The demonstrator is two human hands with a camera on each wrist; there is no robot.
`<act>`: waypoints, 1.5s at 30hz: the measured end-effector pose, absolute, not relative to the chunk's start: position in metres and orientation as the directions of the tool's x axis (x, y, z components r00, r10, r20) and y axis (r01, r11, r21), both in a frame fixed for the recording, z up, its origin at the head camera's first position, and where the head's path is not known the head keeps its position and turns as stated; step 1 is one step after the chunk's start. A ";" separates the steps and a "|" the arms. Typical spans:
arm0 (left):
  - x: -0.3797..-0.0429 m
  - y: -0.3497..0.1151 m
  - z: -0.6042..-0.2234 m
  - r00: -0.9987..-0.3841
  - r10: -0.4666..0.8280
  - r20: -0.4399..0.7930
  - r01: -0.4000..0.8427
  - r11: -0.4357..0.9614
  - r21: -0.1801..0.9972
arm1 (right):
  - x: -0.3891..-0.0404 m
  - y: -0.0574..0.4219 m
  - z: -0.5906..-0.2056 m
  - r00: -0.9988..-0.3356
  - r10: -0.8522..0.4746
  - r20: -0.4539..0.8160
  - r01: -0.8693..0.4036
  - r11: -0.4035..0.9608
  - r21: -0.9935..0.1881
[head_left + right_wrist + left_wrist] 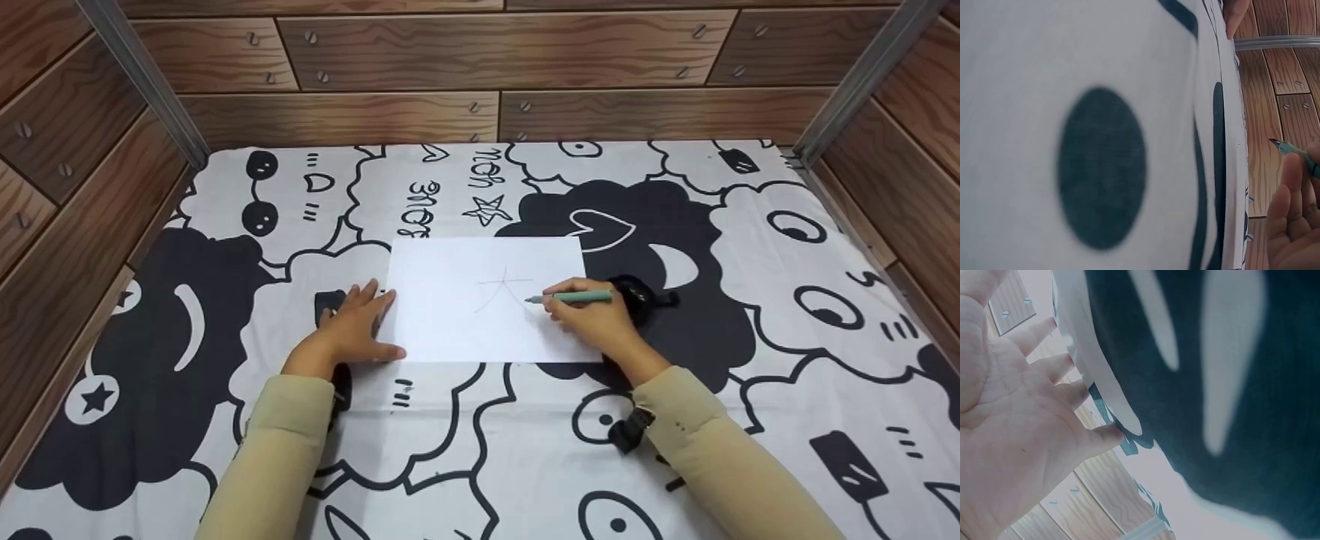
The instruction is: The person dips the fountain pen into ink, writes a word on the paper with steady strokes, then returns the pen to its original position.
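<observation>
A white sheet of paper (442,322) lies on the patterned cloth, with thin pen strokes (505,281) forming a character like 大. My right hand (596,319) pinches a green fountain pen (581,297), its tip at the lower end of the right-hand slanting stroke. The dark nib of the fountain pen (1282,145) shows in the right wrist view, off the paper's surface from that angle or just at it; I cannot tell. At the paper's left edge my left hand (349,326) rests with spread fingers, thumb at the lower left corner. Its palm faces the left wrist camera.
A black-and-white cartoon cloth (420,442) covers the table. Wood-plank panels (390,56) enclose the back and sides, with grey metal posts (150,79) at the back corners. Black wrist-worn gear (634,430) sits by the right sleeve.
</observation>
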State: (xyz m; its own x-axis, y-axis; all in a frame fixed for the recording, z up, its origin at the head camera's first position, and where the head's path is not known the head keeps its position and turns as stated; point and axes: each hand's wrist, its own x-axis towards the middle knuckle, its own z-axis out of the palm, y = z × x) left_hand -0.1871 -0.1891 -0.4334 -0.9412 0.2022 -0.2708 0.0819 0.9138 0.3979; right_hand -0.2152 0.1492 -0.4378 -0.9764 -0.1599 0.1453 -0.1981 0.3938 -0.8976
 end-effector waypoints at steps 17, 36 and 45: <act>-0.188 -0.189 -0.436 -0.942 0.203 -0.268 0.083 0.913 0.399 | -0.215 0.151 -0.427 -0.914 -0.216 0.344 -0.383 0.173 -0.908; -0.187 -0.188 -0.435 -0.943 0.190 -0.271 0.071 0.915 0.396 | -0.241 0.186 -0.448 -0.846 -0.070 0.528 -0.528 0.237 -0.816; -0.188 -0.189 -0.437 -0.945 0.190 -0.265 0.074 0.916 0.394 | -0.239 0.206 -0.439 -0.867 -0.023 0.497 -0.482 0.283 -0.829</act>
State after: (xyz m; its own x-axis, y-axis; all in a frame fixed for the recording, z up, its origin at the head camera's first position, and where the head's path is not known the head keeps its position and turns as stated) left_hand -0.1879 -0.1889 -0.4366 -0.9454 0.1903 -0.2646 0.0740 0.9160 0.3943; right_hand -0.2392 0.2060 -0.4395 -0.8674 -0.0225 0.4972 -0.4824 0.2834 -0.8288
